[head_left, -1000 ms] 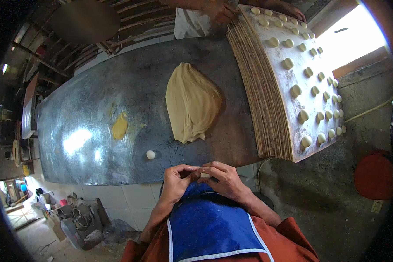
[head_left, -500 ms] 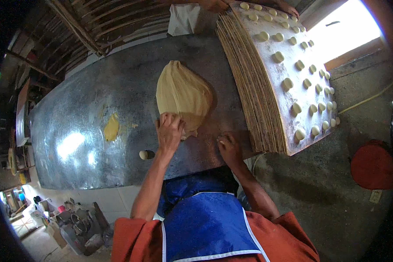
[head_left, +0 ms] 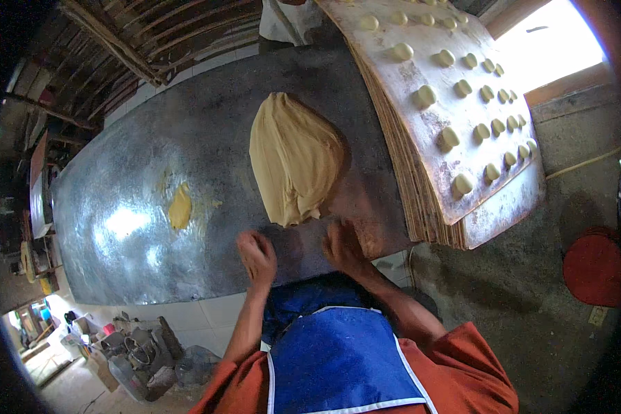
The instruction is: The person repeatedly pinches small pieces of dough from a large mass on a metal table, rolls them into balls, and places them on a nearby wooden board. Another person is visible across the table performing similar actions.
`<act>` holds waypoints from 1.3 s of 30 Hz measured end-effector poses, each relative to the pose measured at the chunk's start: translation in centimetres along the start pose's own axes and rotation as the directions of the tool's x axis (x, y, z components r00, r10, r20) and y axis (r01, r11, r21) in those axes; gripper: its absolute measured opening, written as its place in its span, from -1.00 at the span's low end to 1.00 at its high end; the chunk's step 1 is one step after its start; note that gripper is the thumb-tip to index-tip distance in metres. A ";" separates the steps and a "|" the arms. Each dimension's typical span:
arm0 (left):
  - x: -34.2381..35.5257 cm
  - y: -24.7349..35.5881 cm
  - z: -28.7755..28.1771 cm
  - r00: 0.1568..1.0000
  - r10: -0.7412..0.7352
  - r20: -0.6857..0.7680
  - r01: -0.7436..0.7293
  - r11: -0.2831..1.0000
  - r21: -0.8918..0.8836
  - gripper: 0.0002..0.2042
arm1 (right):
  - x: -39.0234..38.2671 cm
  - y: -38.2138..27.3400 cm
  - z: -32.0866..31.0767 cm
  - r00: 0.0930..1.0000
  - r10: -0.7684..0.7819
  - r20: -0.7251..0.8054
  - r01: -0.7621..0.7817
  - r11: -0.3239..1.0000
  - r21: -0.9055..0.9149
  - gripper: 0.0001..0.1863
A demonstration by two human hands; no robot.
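A large folded mound of pale yellow dough (head_left: 290, 159) lies on the dark metal table (head_left: 117, 186) in front of me. My left hand (head_left: 257, 257) is just below the mound's near left end, apart from it, with its fingers curled in. To the right of it, my right hand (head_left: 343, 246) is close to the dough's near right end, also with bent fingers and a little blurred. What either hand holds, if anything, is hidden beneath the fingers. Further left, a flat yellow scrap of dough (head_left: 180, 207) sticks to the tabletop.
A tall stack of thin boards (head_left: 393, 155) stands at the table's right end. Its top sheet (head_left: 435, 155) carries several small dough balls (head_left: 450, 136) and sits askew over the sheet below. Jugs and containers (head_left: 145, 352) are on the floor at lower left; a red round stool (head_left: 593, 269) is at right.
My left hand has left the mound and come nearer me; the small dough ball beside it no longer shows. My right hand has moved left. The top sheet has slid away over the stack.
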State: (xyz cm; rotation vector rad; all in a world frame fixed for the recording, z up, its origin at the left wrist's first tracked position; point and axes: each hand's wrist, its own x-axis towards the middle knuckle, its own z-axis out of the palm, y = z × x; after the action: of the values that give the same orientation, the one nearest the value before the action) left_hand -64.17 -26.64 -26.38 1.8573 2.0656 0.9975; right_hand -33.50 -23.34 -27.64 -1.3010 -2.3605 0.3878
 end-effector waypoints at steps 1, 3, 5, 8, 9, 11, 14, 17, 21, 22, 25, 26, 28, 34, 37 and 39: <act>-0.3 -0.1 -0.2 0.998 -0.029 0.053 0.032 0.998 -0.056 -0.81 | -0.2 0.1 0.0 0.991 0.103 0.090 -0.116 0.981 0.155 -0.48; -0.3 -0.8 -0.6 0.989 0.097 0.112 -0.068 0.969 -0.239 -0.81 | -0.5 1.0 -0.4 0.904 0.167 0.394 -0.256 0.949 0.185 -0.46; 0.7 -0.6 -0.5 0.996 0.037 0.077 -0.027 0.992 -0.125 -0.78 | -0.4 1.6 -0.8 0.974 0.150 0.169 -0.149 0.989 -0.017 -0.49; 1.4 1.2 0.1 0.988 -0.137 -0.075 0.128 0.986 -0.107 -0.78 | 0.4 1.3 -0.9 0.990 -0.112 -0.090 0.085 0.960 -0.268 -0.58; 1.0 1.4 0.2 0.993 -0.088 -0.081 0.079 0.991 -0.104 -0.78 | 0.5 1.2 -0.9 0.964 -0.142 -0.223 0.085 0.965 -0.247 -0.61; -0.2 1.6 0.1 0.992 0.126 0.019 -0.122 0.984 -0.130 -0.79 | -0.5 0.7 -0.6 0.983 -0.016 -0.181 0.025 0.999 0.045 -0.64; 0.6 1.2 -0.9 0.860 -0.399 0.318 0.503 0.769 -0.395 -0.79 | -0.4 2.4 -1.5 0.985 0.068 0.161 -0.085 0.991 0.105 -0.66; 1.1 0.4 -0.1 1.000 -0.023 -0.007 0.023 0.999 0.025 -0.77 | 1.4 2.1 -1.5 0.976 0.154 -0.157 -0.156 0.988 -0.005 -0.74; 0.3 1.4 -0.4 0.991 0.131 -0.011 -0.131 0.979 -0.157 -0.76 | 0.6 0.7 -1.6 0.965 0.173 0.197 -0.204 0.967 0.152 -0.73; 0.3 1.0 -0.6 0.993 0.113 0.030 -0.108 0.984 -0.141 -0.75 | 0.3 1.3 -1.7 0.986 0.094 0.137 -0.123 0.967 0.221 -0.72; 0.7 -0.1 -0.7 0.994 0.095 0.049 -0.090 0.991 -0.098 -0.74 | -0.3 3.0 -1.8 0.997 -0.036 0.062 0.019 0.965 0.260 -0.72; 1.1 -0.1 -0.4 1.000 -0.008 -0.014 0.007 0.998 -0.063 -0.74 | 0.7 2.6 -2.1 0.999 0.041 0.001 -0.041 0.992 0.122 -0.72; 1.0 0.3 0.1 0.983 -0.178 -0.045 0.168 0.971 -0.170 -0.74 | 1.3 1.6 -2.0 0.984 0.148 -0.102 -0.146 0.989 0.025 -0.73; -1.4 -0.4 -0.2 0.993 0.114 0.011 -0.114 0.993 -0.028 -0.74 | -0.7 2.7 -2.2 0.923 0.233 0.305 -0.294 0.941 0.169 -0.74; -1.5 -1.2 -0.5 0.994 -0.096 -0.043 0.098 0.994 0.046 -0.71 | -0.8 3.8 -1.4 0.964 0.155 -0.217 -0.147 0.988 0.051 -0.79; -1.3 -1.3 -1.1 0.988 -0.150 0.041 0.153 0.986 -0.071 -0.68 | -1.5 4.2 -0.6 0.894 0.418 0.159 -0.347 0.425 0.836 -0.82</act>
State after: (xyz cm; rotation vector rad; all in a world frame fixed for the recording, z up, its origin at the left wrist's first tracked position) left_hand -65.60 -28.21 -26.67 1.6430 2.0838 0.9808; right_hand -29.45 -22.35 -29.28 -1.2398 -1.3488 1.4144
